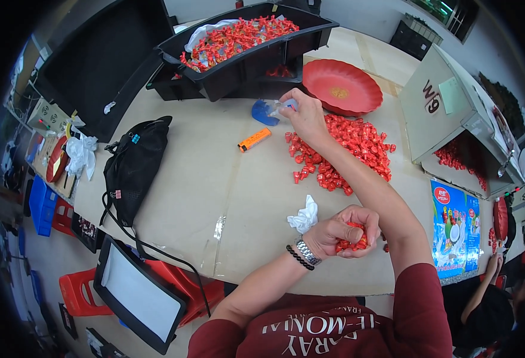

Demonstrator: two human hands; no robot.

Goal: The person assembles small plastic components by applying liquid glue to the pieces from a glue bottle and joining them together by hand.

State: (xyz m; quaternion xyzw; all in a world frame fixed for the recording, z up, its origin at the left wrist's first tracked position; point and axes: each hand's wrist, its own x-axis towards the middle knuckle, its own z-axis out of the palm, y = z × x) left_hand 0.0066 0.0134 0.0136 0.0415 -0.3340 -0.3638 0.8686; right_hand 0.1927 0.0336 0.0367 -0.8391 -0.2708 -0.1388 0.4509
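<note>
My left hand (349, 231), with a watch and a dark bead bracelet at the wrist, is closed around a handful of small red plastic pieces (353, 238) near the table's front. Beside that wrist lies a crumpled white tissue (303, 215). Farther off, my right hand (305, 116) pinches a small whitish thing at its fingertips, too unclear to name. A blue item (263, 112) lies right by those fingertips; I cannot tell whether the two are joined. Under and beside my right forearm spreads a heap of red pieces (358, 146). An orange cylinder (255, 140) lies to the left.
A black bin (244, 59) full of red pieces stands at the back, beside a red scalloped dish (343, 89). A black bag (136, 170) with a cord lies left. At right are an open grey box (420, 113), a blue printed sheet (444, 206) and another person's arm (478, 292).
</note>
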